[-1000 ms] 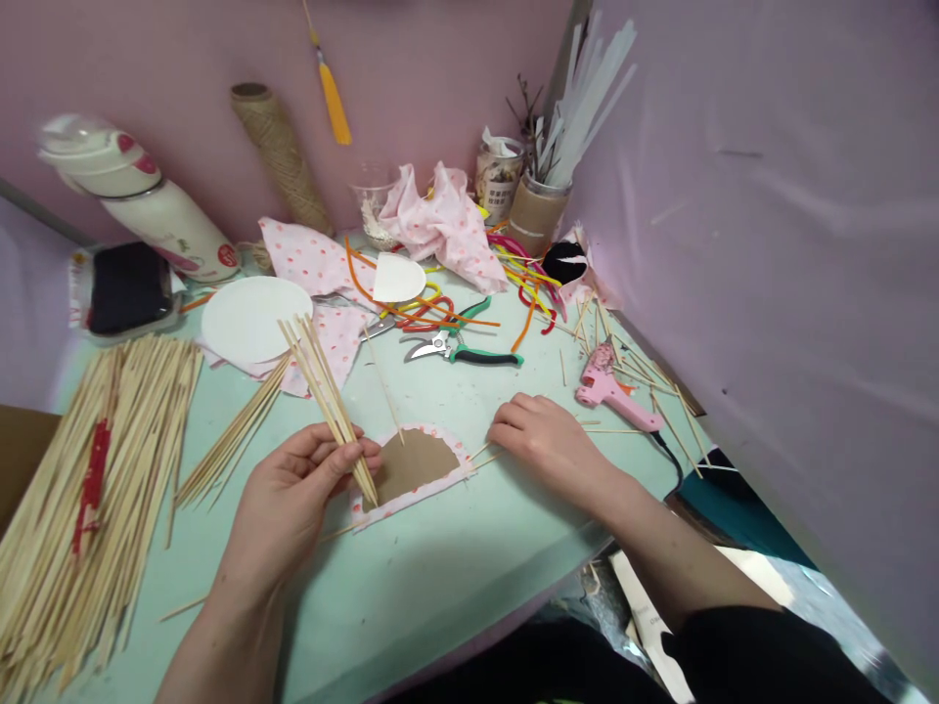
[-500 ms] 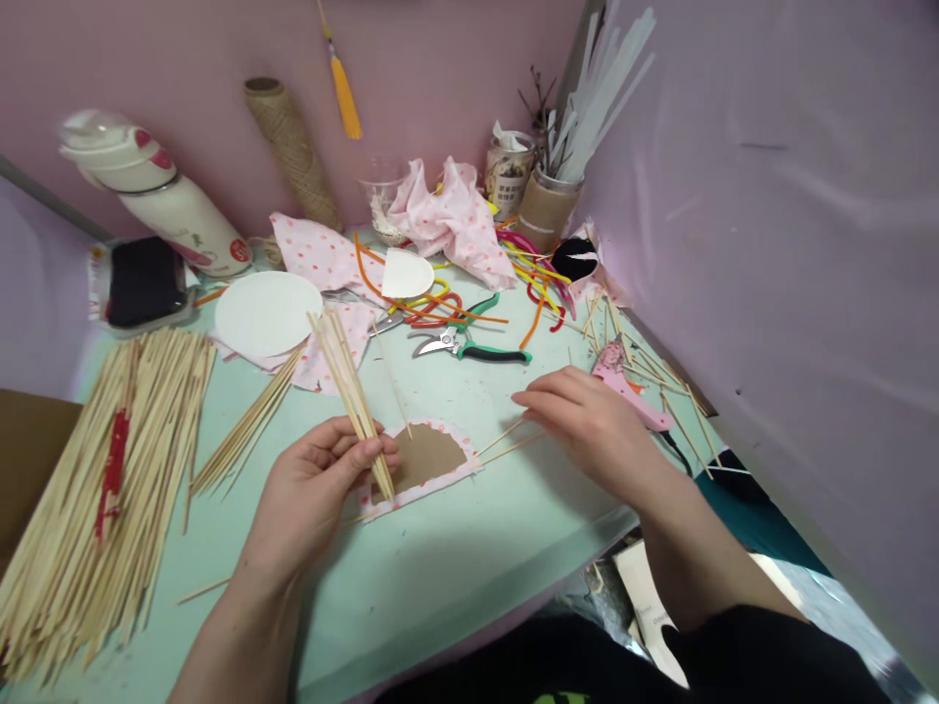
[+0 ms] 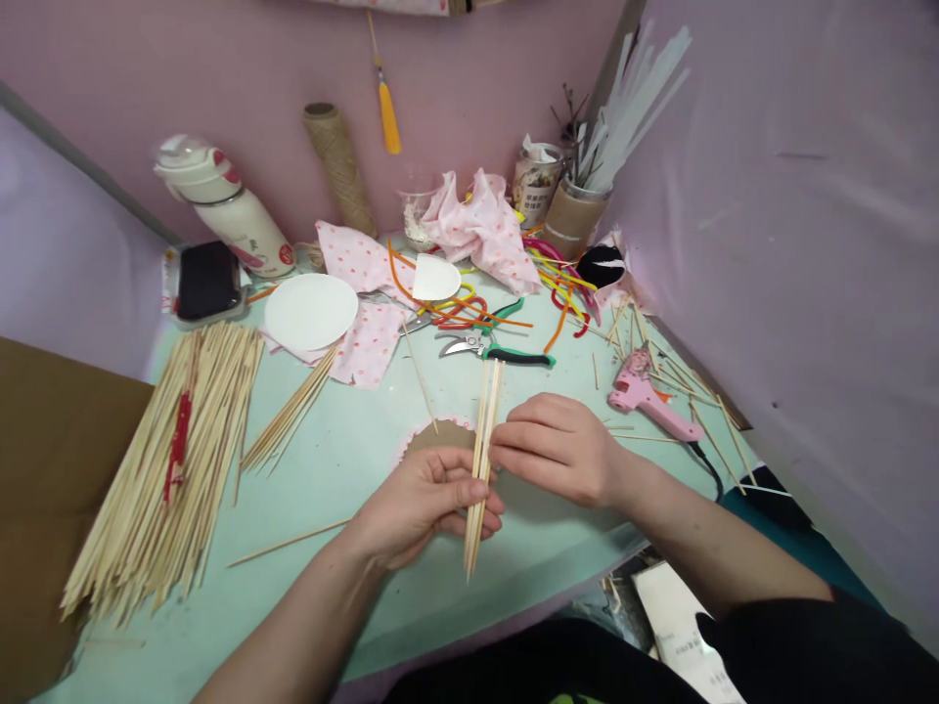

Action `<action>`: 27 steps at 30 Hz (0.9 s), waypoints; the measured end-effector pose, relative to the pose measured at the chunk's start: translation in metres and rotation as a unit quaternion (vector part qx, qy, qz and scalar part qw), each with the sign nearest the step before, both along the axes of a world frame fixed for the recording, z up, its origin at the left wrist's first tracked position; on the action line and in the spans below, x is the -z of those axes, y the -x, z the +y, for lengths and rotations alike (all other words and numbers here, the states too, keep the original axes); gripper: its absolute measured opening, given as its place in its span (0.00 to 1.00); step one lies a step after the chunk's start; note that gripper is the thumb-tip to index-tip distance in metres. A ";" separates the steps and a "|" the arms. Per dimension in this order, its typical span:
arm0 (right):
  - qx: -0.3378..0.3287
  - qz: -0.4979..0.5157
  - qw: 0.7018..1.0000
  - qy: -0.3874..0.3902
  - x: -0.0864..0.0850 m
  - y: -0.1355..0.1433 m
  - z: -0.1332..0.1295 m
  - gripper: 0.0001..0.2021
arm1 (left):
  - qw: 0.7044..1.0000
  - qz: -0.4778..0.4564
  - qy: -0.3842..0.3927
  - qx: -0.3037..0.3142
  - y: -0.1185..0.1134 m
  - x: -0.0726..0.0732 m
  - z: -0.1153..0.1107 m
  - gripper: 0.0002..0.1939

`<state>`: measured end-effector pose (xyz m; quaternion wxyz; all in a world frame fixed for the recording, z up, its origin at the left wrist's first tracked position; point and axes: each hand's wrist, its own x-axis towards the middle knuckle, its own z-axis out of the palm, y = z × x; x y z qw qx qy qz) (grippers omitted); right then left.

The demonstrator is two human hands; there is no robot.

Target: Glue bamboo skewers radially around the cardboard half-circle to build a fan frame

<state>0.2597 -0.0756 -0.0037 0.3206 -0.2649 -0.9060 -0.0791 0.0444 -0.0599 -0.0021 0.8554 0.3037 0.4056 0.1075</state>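
Observation:
My left hand (image 3: 425,504) grips a small bunch of bamboo skewers (image 3: 482,460), held nearly upright over the table's front edge. My right hand (image 3: 558,448) is at the bunch from the right, its fingertips on the sticks. Under both hands lies a half-round brown cardboard piece (image 3: 440,433) edged with pink dotted fabric, mostly hidden. One loose skewer (image 3: 420,374) lies across its far side.
A big pile of skewers (image 3: 176,460) lies at the left, a smaller bunch (image 3: 293,411) beside it. Green-handled pruning shears (image 3: 491,349), pipe cleaners (image 3: 469,308), a pink glue gun (image 3: 649,396), a white disc (image 3: 311,311), pink fabric (image 3: 484,230), a thermos (image 3: 227,210) and a twine spool (image 3: 338,166) crowd the back.
My left hand swung the skewer bunch from leaning left to nearly upright and moved right. My right hand came back from the loose sticks at the right and closed in on the bunch.

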 end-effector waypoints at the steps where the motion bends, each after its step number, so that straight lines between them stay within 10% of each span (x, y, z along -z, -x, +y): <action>1: -0.006 -0.003 1.000 -0.012 0.000 -0.002 0.000 0.07 | 1.000 0.002 0.004 0.001 0.001 0.001 0.000 0.21; 16: -0.018 -0.046 0.998 -0.038 0.005 -0.010 0.001 0.06 | 0.999 -0.016 0.019 0.028 0.004 0.005 0.001 0.20; 27: 0.159 -0.214 0.951 0.158 0.030 -0.040 0.009 0.15 | 0.977 0.082 -0.096 -0.172 0.025 -0.002 0.021 0.19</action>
